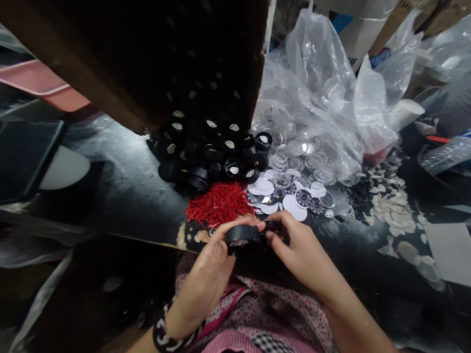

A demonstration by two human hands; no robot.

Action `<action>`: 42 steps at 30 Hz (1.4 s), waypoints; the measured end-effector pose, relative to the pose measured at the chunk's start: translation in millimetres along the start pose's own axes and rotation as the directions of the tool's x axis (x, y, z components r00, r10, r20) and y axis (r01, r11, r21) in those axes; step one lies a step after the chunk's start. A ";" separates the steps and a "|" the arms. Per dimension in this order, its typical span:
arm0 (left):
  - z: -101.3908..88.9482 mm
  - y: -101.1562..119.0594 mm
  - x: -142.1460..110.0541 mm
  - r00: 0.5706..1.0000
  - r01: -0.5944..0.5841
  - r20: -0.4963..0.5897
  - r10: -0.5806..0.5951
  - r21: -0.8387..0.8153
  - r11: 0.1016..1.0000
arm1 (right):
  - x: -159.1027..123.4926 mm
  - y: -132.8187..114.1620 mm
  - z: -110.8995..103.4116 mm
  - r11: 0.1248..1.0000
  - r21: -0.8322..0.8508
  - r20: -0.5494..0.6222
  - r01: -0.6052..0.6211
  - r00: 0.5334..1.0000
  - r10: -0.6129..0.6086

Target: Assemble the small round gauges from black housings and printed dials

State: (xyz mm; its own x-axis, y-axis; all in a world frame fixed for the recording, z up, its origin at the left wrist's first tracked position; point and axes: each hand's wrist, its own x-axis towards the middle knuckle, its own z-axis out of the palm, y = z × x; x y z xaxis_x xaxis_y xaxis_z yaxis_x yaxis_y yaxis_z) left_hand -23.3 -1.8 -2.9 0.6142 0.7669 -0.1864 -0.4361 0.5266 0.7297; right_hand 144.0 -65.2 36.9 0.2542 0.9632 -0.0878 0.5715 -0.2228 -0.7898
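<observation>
My left hand (215,255) is closed around a round black plastic housing (243,236), held over the front edge of the dark table. A pale insert shows on the housing's near side. Close to its right side, my right hand (294,240) pinches a small dark piece (271,225), whose kind I cannot make out. Just beyond my fingers lies a heap of thin red pieces (219,203). To the right of that heap, printed black dials (303,198) and white discs (294,208) are spread in a loose pile.
Several black housings (231,167) spill from a large dark box (206,63). Clear round covers (312,159) lie beside a plastic bag (324,63). Small pale plates (393,211) are heaped at right, near a white card (451,250). A pink tray (40,83) stands at left.
</observation>
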 end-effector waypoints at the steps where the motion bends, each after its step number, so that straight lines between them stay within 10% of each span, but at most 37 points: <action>1: 0.6 -0.8 -0.4 1.000 -0.002 0.006 0.002 0.001 1.000 | 0.7 -0.8 3.7 0.995 0.099 -0.013 -0.019 1.000 0.020; 5: 1.5 -4.9 -0.1 0.996 0.041 -0.074 -0.046 -0.063 0.997 | 1.2 7.3 8.9 0.920 0.388 -0.114 -0.061 0.987 0.114; 10: 7.2 -5.0 3.9 0.965 0.128 -0.220 -0.146 -0.094 0.987 | -5.0 6.9 2.3 0.966 0.258 -0.214 0.014 0.976 0.043; 15: 8.2 -13.2 0.0 0.954 0.235 -0.189 -0.232 -0.009 0.972 | -3.7 -10.0 7.5 0.983 0.105 -0.143 0.147 0.981 -0.132; 24: -3.3 -20.3 -2.3 0.988 0.149 -0.073 -0.134 0.281 0.948 | -2.5 -5.5 13.5 0.967 0.240 -0.090 -0.084 0.990 0.108; 38: -21.4 -8.8 -14.9 0.989 0.132 -0.122 -0.081 0.504 0.854 | -7.8 -6.5 16.3 0.997 0.049 0.095 0.058 0.994 -0.063; 42: -31.2 -2.6 -14.1 0.967 0.171 -0.242 -0.076 0.403 0.899 | 18.4 -2.5 16.9 0.929 -0.364 0.030 0.069 0.998 -0.063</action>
State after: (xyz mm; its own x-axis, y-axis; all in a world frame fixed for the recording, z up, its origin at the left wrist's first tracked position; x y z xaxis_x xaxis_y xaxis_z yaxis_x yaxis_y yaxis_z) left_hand -51.4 -2.5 -22.7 0.4681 0.7908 -0.3944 -0.0225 0.4569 0.8893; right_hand 134.1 -44.4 27.0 0.1945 0.9793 -0.0563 0.8324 -0.1951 -0.5187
